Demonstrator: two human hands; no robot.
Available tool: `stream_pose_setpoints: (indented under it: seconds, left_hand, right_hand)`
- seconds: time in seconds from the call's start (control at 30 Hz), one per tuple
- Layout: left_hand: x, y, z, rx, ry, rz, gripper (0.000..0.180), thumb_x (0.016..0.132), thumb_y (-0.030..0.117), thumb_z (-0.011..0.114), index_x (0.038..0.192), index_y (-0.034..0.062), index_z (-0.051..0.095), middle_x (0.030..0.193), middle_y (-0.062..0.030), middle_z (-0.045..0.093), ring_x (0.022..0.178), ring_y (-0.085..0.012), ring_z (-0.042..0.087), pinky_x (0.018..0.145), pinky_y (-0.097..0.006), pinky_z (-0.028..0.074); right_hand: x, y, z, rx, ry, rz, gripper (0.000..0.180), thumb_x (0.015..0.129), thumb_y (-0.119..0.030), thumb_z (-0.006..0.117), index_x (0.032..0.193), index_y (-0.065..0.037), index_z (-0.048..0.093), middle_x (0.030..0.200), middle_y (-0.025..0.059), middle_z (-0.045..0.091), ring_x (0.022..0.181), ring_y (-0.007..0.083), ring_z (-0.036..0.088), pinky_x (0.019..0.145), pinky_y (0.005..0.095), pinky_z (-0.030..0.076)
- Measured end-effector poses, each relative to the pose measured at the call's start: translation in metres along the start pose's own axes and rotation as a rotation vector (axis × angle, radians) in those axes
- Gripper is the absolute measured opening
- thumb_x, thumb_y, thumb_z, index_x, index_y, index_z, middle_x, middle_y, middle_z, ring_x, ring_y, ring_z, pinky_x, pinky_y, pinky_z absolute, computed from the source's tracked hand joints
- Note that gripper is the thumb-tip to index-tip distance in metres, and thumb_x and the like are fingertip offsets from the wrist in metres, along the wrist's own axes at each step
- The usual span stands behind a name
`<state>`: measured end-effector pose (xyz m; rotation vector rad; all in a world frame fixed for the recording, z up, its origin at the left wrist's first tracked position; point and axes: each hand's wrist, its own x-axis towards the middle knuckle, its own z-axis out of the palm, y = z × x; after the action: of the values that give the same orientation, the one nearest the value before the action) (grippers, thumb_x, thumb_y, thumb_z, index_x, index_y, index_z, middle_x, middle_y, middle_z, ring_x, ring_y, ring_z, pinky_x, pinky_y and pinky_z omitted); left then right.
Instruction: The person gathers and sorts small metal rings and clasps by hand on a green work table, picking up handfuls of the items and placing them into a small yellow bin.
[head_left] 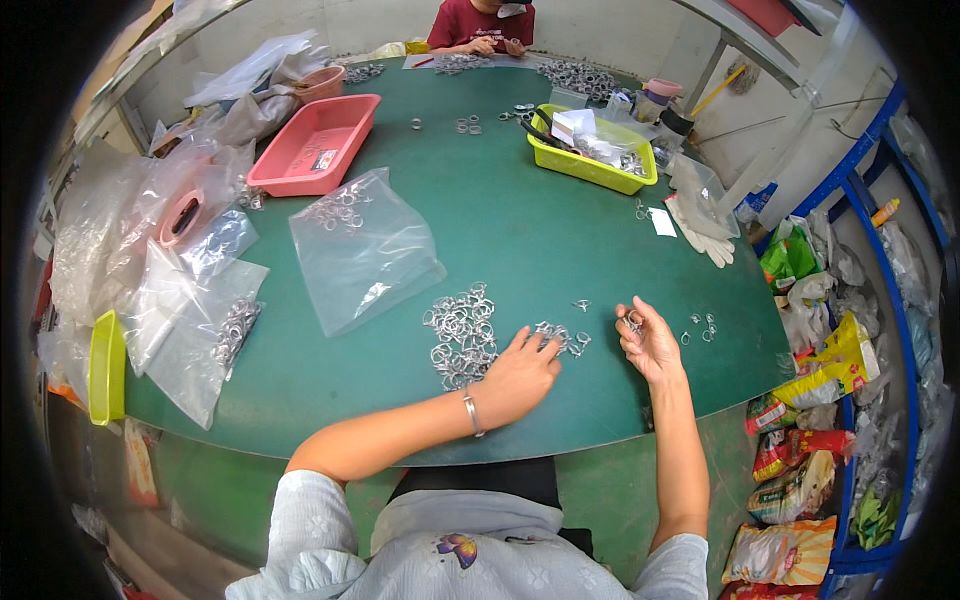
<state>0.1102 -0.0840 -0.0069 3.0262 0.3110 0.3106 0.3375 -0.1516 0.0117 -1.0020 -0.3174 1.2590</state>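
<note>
On the green table, my left hand (520, 375) reaches across with its fingers stretched out. Its fingertips touch a small cluster of silver metal rings (575, 344), some hidden under them. Beside that hand lies a larger pile of the same rings (462, 335), several of which show a small tab or loop. My right hand (650, 343) is raised palm up, its fingers curled round at least one silver metal ring (633, 321). One loose ring (582, 304) lies between the hands, and several others (707, 327) are to the right.
A clear plastic bag (370, 260) with rings inside lies ahead on the left. Beyond it stands a pink tray (318, 150). A yellow-green basket (590, 168) holds parts at the far right, near white gloves (700, 232). Across the table (480, 220) a person (483, 28) handles parts.
</note>
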Motion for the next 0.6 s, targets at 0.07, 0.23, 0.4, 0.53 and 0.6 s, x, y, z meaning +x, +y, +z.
stream_pose_setpoints:
  seconds: [0.07,0.23,0.4,0.53,0.6]
  left_hand:
    - [-0.012,-0.003,-0.01,0.001,-0.09,-0.036,0.025,0.081,0.015,0.055,0.1,-0.0005,0.058,0.125,-0.0185,0.045,0.115,-0.0307,0.044,0.099,-0.049,0.031]
    - [-0.026,-0.012,-0.022,0.028,0.1,-0.251,0.043,0.083,0.019,0.057,0.123,0.005,0.046,0.122,-0.0152,0.047,0.119,-0.0329,0.04,0.101,-0.048,0.029]
    - [-0.026,-0.014,-0.025,-0.418,0.247,-0.287,0.047,0.08,0.008,0.06,0.125,0.0031,0.043,0.123,-0.0161,0.046,0.115,-0.0312,0.045,0.097,-0.041,0.037]
    - [-0.028,-0.023,-0.028,-0.893,0.309,-0.361,0.049,0.082,0.005,0.06,0.126,0.0018,0.041,0.12,-0.0154,0.048,0.107,-0.029,0.052,0.089,-0.039,0.044]
    - [-0.028,-0.027,-0.025,-1.293,0.319,-0.452,0.044,0.086,0.012,0.057,0.126,0.0017,0.04,0.12,-0.0156,0.05,0.107,-0.0285,0.053,0.09,-0.039,0.045]
  right_hand:
    - [0.005,0.002,0.002,-0.018,0.025,0.032,0.017,0.087,-0.014,0.057,0.074,-0.008,0.048,0.064,0.0035,0.052,0.043,0.006,0.038,0.034,0.0191,0.022]
    - [0.03,0.018,0.01,-0.749,-0.011,-0.263,0.008,0.082,-0.01,0.061,0.082,-0.002,0.06,0.064,0.0039,0.057,0.047,0.0093,0.046,0.039,0.0221,0.032]
    - [0.045,0.026,0.013,-1.494,0.071,-0.666,0.011,0.078,-0.011,0.064,0.078,0.0,0.067,0.065,0.0025,0.058,0.053,0.0111,0.053,0.051,0.0233,0.04]
    - [0.033,0.018,0.047,-0.819,-0.119,-0.162,0.016,0.083,-0.013,0.061,0.078,0.002,0.061,0.066,0.0022,0.055,0.048,0.0083,0.045,0.042,0.0222,0.034]
    - [0.025,0.019,0.066,-0.343,-0.287,0.147,0.015,0.087,-0.013,0.057,0.08,0.001,0.057,0.066,0.0021,0.053,0.046,0.0061,0.04,0.038,0.0204,0.029]
